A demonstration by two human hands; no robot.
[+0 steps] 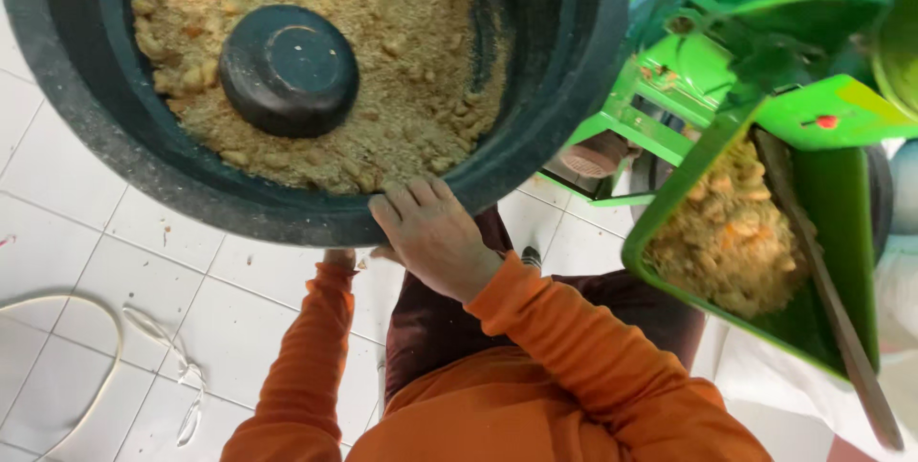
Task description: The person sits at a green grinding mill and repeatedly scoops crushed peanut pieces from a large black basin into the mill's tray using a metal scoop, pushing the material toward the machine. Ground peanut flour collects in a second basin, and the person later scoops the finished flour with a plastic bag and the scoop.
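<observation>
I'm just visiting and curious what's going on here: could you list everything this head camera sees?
Tub: one, black, top, half full.
Crumbly meal: tan, inside tub.
Bowl: one, black, upside down on meal.
Machine: one, green, right.
Hopper: green, holds yellowish chunks.
Stick: one, grey, leaning in hopper.
Cord: white, on tiled floor.
Right hand: on tub rim.
Left hand: under tub, mostly hidden.
Sleeves: orange.

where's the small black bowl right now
In the head view the small black bowl lies upside down at upper left, on the crumbly tan feed inside the big black tub, up and left of the right hand gripping the tub's rim.
</observation>
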